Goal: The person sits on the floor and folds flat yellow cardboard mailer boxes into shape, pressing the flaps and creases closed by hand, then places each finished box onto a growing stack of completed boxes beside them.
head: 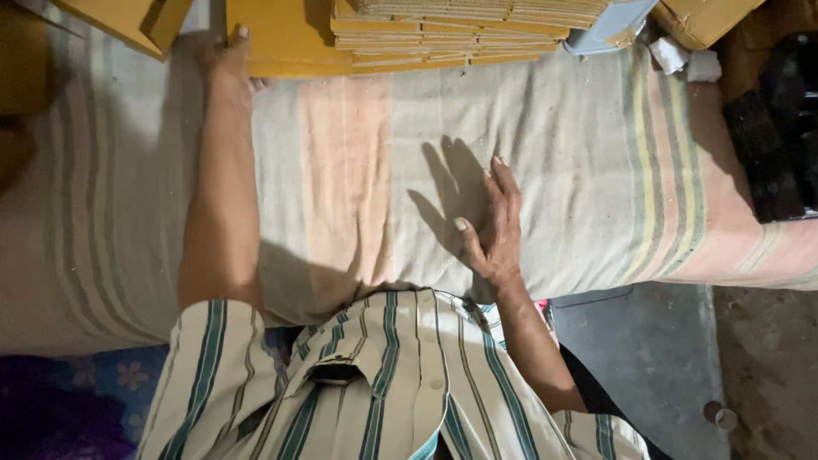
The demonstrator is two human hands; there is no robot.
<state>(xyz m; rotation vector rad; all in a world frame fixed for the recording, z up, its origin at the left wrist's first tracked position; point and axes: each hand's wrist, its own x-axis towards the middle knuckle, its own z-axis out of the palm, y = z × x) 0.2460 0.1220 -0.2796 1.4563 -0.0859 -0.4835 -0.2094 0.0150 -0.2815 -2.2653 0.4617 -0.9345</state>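
My left hand (228, 61) reaches far forward and grips the near edge of a flat yellow cardboard sheet (285, 38) at the far side of the bed. A stack of folded cardboard sheets (452, 30) lies on it, just to the right. My right hand (494, 226) hovers open over the striped bedcover (358, 170), fingers together, thumb out, holding nothing. Its shadow falls to its left.
Another cardboard piece (128, 21) sits at the far left and a cardboard box (707, 17) at the far right. White crumpled scraps (686, 60) lie by the box. A dark object (780, 128) stands at the bed's right end. Grey floor (648, 358) shows below.
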